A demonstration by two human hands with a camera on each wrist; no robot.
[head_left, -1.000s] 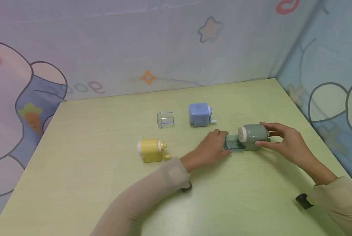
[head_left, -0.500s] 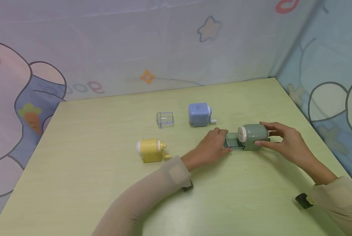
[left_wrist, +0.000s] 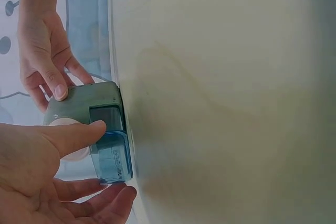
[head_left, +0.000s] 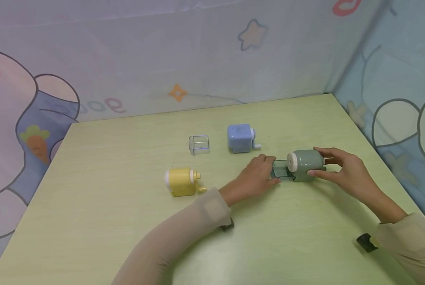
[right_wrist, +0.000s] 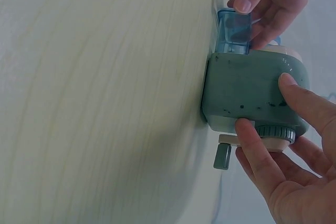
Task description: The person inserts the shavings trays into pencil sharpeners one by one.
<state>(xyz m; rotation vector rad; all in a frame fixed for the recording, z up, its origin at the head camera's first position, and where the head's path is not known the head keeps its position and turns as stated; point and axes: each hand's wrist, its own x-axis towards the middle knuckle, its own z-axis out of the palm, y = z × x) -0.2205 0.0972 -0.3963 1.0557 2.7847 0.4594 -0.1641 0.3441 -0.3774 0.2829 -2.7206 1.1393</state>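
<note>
Left hand [head_left: 254, 176] has its fingers pinching the see-through teal plastic drawer [head_left: 281, 169], right hand [head_left: 348, 173] gripping the chunky rounded green plastic sharpener [head_left: 309, 160].

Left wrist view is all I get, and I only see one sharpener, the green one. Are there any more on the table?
Observer: Yes, the head view shows two more, a yellow sharpener and a blue sharpener.

Operator: Cool! Does the green sharpener have a handle to turn? I can't see one.

Observer: It does. The right wrist view shows a crank on the side away from the see-through drawer.

Operator: Is that the only see-through thing out there?

Observer: No, in the head view a clear box lies to the left of the blue sharpener, not touching it.
</note>
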